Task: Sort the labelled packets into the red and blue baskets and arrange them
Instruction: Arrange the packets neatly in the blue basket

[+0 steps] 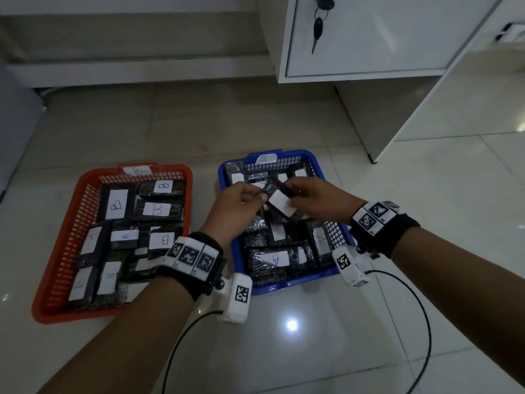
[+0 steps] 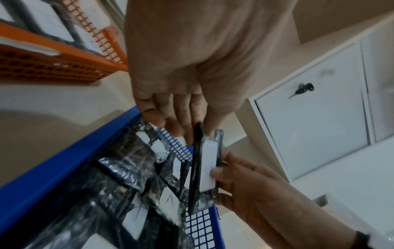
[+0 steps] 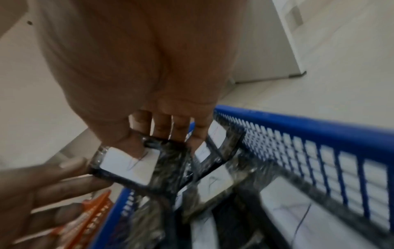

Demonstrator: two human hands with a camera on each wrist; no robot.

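Above the blue basket, tagged A, both hands hold one black packet with a white label. My left hand pinches the packet's far end between thumb and fingers. In the right hand the other end is gripped, thumb pressed on the label. The letter on this label is hidden. Several A packets lie loosely piled in the blue basket. The red basket, tagged B, sits to the left with several B packets laid flat.
Both baskets stand on a glossy tiled floor. A white cabinet with keys hanging in its lock stands behind and to the right. Black wrist-camera cables trail across the floor near me.
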